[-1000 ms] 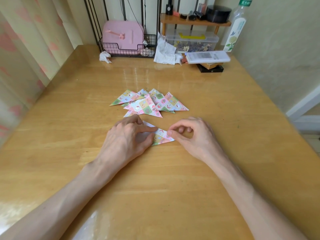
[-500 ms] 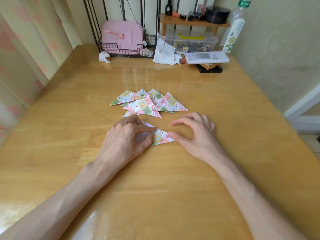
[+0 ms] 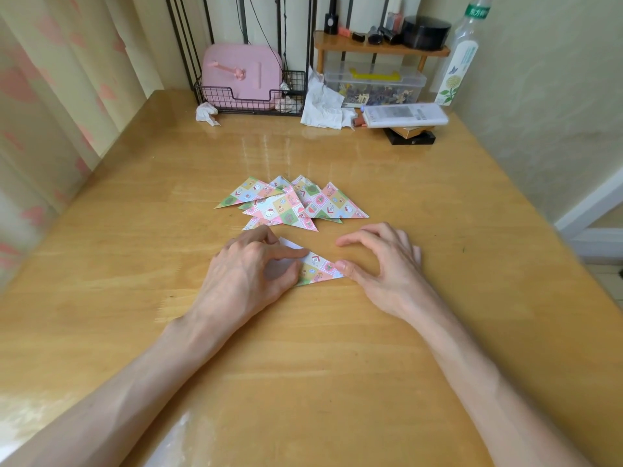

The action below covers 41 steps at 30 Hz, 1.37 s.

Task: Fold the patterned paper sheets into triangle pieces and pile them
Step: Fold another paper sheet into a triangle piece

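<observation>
A patterned paper triangle (image 3: pixel 318 269) lies flat on the wooden table (image 3: pixel 337 365) between my hands. My left hand (image 3: pixel 246 274) covers its left part, with the index finger laid along the upper edge and the thumb pressing from below. My right hand (image 3: pixel 384 264) touches the triangle's right tip with its thumb; the other fingers are spread and arched above the table. Just beyond lies a loose pile of several folded patterned triangles (image 3: pixel 293 205).
At the table's far edge stand a wire basket with a pink box (image 3: pixel 242 75), crumpled tissues (image 3: pixel 323 106), a clear plastic box (image 3: pixel 374 84), a white remote (image 3: pixel 404 114), a small wooden shelf (image 3: pixel 381 45) and a bottle (image 3: pixel 460 62). A curtain hangs on the left, a wall on the right.
My right hand's fingers have uncurled and spread out above the table, while its thumb stays at the triangle's tip. The left hand and the paper have kept their place.
</observation>
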{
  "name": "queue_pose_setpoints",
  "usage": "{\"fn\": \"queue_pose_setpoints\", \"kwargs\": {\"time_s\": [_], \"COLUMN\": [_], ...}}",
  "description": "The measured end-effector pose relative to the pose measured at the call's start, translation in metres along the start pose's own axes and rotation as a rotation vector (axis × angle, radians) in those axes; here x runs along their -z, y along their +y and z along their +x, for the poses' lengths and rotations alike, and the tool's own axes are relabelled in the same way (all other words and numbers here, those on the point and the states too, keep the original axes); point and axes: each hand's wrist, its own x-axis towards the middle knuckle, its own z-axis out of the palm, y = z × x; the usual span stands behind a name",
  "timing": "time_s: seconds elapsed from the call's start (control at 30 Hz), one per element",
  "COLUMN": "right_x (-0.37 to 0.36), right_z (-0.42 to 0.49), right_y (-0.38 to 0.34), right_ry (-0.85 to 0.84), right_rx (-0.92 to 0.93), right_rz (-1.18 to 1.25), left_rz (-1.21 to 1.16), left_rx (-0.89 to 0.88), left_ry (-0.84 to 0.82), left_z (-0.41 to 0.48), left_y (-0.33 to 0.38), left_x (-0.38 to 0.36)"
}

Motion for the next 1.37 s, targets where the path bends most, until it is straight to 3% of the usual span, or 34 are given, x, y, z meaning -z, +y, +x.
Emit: {"fn": "queue_pose_setpoints", "kwargs": {"time_s": [0.77,1.0,1.37], "right_x": [0.001,0.001,-0.008], "right_z": [-0.001,0.003,-0.004], "right_y": [-0.005,-0.007,-0.015], "right_ry": [0.000,0.032,0.084], "right_rx": [-0.030,-0.090,-0.060], "right_rz": [-0.006,0.103,-0.048], "left_rz": [-0.024,-0.008,-0.026], "left_rx": [0.009,0.011,0.004], "left_ry": [0.002,-0.001,0.003], "left_z": [-0.001,0.000,0.000], "left_y": [0.003,0.001,0.001], "left_x": [0.002,0.000,0.000]}}
